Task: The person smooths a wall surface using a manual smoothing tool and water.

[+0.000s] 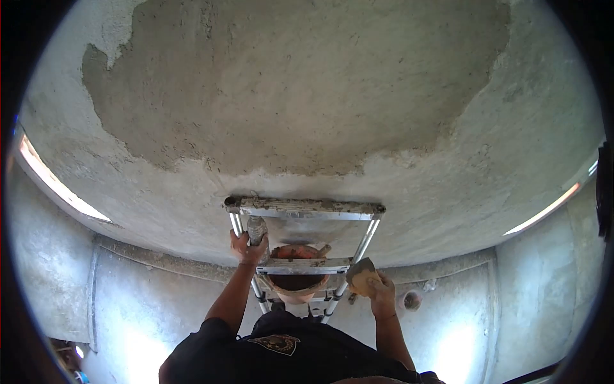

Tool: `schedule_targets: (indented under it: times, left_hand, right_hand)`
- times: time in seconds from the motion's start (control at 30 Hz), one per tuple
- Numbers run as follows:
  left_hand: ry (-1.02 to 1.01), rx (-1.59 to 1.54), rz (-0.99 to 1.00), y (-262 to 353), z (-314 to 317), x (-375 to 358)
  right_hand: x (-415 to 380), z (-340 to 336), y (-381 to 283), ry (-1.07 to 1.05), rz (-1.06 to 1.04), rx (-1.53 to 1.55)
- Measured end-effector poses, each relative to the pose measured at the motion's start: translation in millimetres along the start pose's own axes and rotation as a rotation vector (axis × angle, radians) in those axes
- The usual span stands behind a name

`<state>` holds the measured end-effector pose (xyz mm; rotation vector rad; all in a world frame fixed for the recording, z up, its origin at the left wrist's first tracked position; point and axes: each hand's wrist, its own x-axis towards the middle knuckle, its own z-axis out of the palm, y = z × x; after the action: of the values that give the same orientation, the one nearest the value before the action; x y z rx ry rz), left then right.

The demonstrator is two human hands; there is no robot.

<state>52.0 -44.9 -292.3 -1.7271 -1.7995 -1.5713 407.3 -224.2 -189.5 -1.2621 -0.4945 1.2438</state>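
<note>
My left hand [249, 251] is closed around a cloudy, grey-smeared plastic bottle [257, 229], right beside the left rail of the aluminium ladder [364, 238]. On the other side, my right hand [384, 296] grips a yellowish sponge [363, 281] with a grey, mortar-stained face, close to the ladder's right rail. Between both hands, beyond a ladder rung [304, 271], is an orange-brown bucket [295, 298] with a tool handle [324, 251] sticking up at its rim. Ahead, a darker, damp-looking plaster patch [300, 83] covers much of the wall.
The ladder's mortar-crusted top bar [304, 208] stands close to the grey wall [179, 198]. Far below, a round container [411, 300] sits on the floor [358, 323] at right. Bright openings [54, 182] show at both sides.
</note>
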Motion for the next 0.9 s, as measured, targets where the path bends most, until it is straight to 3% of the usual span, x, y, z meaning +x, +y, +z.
schedule_targets:
  times: [0.03,0.17,0.23,0.33,0.57,0.63,0.7,0.77,0.83,0.9]
  left_hand:
    - [-0.029,0.021,-0.018,-0.8,-0.2,-1.4]
    - [-0.113,-0.011,-0.102,13.9,-12.5,7.3]
    - [-0.119,-0.007,-0.109,15.5,-17.3,7.0]
    - [-0.097,-0.045,-0.126,20.4,-17.0,10.4]
    - [-0.176,-0.054,-0.131,15.7,-18.4,11.8]
    - [-0.146,-0.088,-0.119,12.4,-16.3,9.9]
    - [-0.175,-0.091,-0.133,12.9,-18.6,11.7]
    - [-0.206,-0.098,-0.143,13.2,-19.9,13.3]
    - [-0.203,-0.099,-0.134,12.5,-20.2,13.2]
    - [-0.195,-0.127,-0.126,10.8,-20.3,11.9]
  right_hand:
    - [-1.0,-3.4,-1.1,0.097,-0.016,-0.006]
    - [-2.1,-10.7,-4.7,0.083,-0.075,0.112]
    - [-6.1,-10.4,-7.8,-0.016,0.037,0.443]
    - [2.7,-15.4,6.2,-0.055,0.096,0.67]
    - [-0.5,35.3,-22.6,0.074,-0.063,0.546]
    - [0.3,50.3,-45.9,-0.158,-0.184,0.52]
    - [-11.9,106.9,-90.0,0.027,-0.242,0.512]
    - [-3.9,115.5,-120.5,-0.369,-0.335,0.484]
    - [-6.2,149.8,-158.4,-0.438,-0.477,0.455]
    - [-25.9,214.1,-192.2,-0.077,-0.78,0.391]
